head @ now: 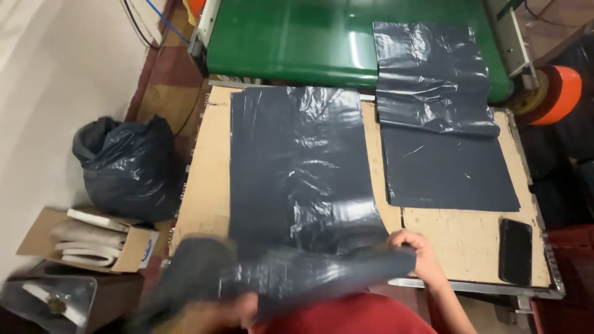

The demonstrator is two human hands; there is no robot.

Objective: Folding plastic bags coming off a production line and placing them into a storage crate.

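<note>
My right hand (413, 247) pinches the near right corner of a large dark grey glossy plastic bag (300, 179), which lies flat down the middle of the worn wooden worktable (207, 185) with its near edge lifted and folding over. My left hand (210, 306), at seven o'clock, is blurred; I cannot tell its grip, though it seems closed on the bag's near left end. Risk as I judge it: the slick film could slip from the pinch, or drag and crease unevenly, since one hand moves faster than the other. At two o'clock a stack of the same grey bags (445, 167) lies close beside, its top sheet (430, 74) reaching onto the green conveyor belt (291, 37) at twelve. A black phone (515, 250) lies at four o'clock, near my right wrist, liable to be swept off. On the floor at nine: a filled dark bin bag (127, 164) and an open cardboard box (86, 241).
</note>
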